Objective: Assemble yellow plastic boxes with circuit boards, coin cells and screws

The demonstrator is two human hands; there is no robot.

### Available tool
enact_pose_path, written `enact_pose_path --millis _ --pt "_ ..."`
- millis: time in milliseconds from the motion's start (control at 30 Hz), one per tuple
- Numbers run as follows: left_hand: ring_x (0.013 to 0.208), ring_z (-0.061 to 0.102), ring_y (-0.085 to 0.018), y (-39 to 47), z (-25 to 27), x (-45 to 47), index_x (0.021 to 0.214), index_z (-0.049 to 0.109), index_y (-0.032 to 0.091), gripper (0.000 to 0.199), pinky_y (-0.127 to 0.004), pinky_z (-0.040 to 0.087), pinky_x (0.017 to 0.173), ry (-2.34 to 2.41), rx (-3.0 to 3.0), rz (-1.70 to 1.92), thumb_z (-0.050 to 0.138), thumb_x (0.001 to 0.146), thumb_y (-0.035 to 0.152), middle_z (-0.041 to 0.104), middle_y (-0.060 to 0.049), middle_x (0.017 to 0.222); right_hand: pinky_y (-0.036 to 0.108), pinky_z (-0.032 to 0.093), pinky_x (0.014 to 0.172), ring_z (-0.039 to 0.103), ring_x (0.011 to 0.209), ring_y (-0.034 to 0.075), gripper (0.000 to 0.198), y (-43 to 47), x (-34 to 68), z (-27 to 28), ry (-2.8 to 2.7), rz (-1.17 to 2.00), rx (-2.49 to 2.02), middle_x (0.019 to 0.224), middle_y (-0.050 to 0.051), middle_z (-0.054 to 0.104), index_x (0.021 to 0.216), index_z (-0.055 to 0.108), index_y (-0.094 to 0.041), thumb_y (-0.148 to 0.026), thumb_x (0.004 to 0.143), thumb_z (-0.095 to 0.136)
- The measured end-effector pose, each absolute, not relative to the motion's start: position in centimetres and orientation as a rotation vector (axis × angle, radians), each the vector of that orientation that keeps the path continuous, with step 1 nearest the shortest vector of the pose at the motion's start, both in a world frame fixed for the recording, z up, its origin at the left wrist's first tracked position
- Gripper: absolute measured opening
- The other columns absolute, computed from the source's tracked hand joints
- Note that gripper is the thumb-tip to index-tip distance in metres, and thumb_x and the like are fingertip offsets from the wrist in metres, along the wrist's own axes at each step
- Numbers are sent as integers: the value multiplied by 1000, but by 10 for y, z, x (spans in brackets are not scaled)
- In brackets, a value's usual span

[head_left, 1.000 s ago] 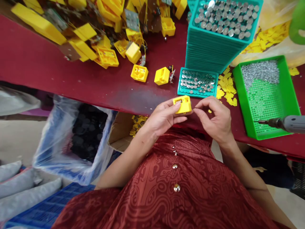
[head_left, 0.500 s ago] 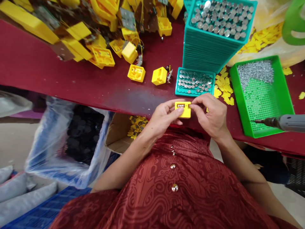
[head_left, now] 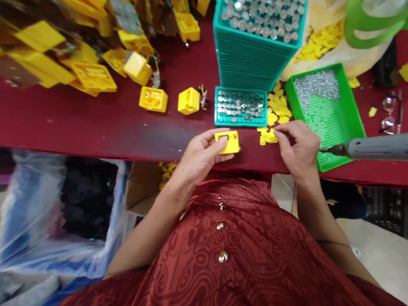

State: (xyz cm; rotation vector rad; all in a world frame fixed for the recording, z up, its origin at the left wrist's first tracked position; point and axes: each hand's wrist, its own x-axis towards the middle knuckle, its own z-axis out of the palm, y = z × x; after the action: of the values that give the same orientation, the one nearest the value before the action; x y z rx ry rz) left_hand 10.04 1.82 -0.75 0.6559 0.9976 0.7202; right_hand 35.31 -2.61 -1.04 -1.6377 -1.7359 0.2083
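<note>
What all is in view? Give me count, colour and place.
case: one, yellow, centre
loose cases: two, yellow, mid-table
case pile: many, yellow, back left
tray stack: one, teal, back centre
small tray: one, teal, before stack
discs: many, silver, in both
flat bits: many, yellow, right of small tray
basket: one, green, right
metal bits: many, silver, in basket
driver: one, grey, right
bag: one, translucent, back right
glasses: one pair, dark-framed, far right
table: one, dark red
carton: one, brown, below table
lined bin: one, blue, lower left
crate: one, black, lower right
garment: one, red, worn
left grip: one, holding case
right grip: one, at flat bits
</note>
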Motion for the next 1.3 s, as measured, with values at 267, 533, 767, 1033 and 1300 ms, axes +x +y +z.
enact_pose_path --millis 267,533,767,1033,1300 --pt "93 81 -20 20 -4 102 112 79 19 31 -31 70 81 1010 685 747 88 83 24 83 -8 110 44 50 87 58 95 24 21 -35 336 -44 -1920 75 -1727 101 10 70 105 80 -21 -18 100 60" --pt "92 79 -18 17 -1 94 114 78 19 40 -26 69 72 1053 653 746 91 77 23 82 -6 109 40 56 89 67 98 23 18 -30 354 -28 -1904 118 -1628 103 7 74 112 79 -23 -27 102 64" --pt "98 79 -20 20 -5 92 116 79 18 41 -32 70 82 1034 696 728 90 78 25 81 -7 113 42 51 88 61 98 24 20 -35 365 -35 -1859 68 -1759 102 8 68 112 79 -26 -23 100 63" --pt "87 80 -19 17 -2 101 109 78 17 36 -30 69 76 1004 678 714 92 78 31 83 -7 106 39 42 83 52 94 24 23 -19 350 -42 -2086 -52 -1675 102 10 66 95 71 -21 -25 107 51" --pt "93 81 -18 17 -2 106 117 73 15 40 -21 65 69 1019 668 678 87 81 26 82 -8 110 36 45 81 58 89 22 27 -14 344 -13 -2189 -66 -1541 91 7 66 103 75 -21 -29 110 51"
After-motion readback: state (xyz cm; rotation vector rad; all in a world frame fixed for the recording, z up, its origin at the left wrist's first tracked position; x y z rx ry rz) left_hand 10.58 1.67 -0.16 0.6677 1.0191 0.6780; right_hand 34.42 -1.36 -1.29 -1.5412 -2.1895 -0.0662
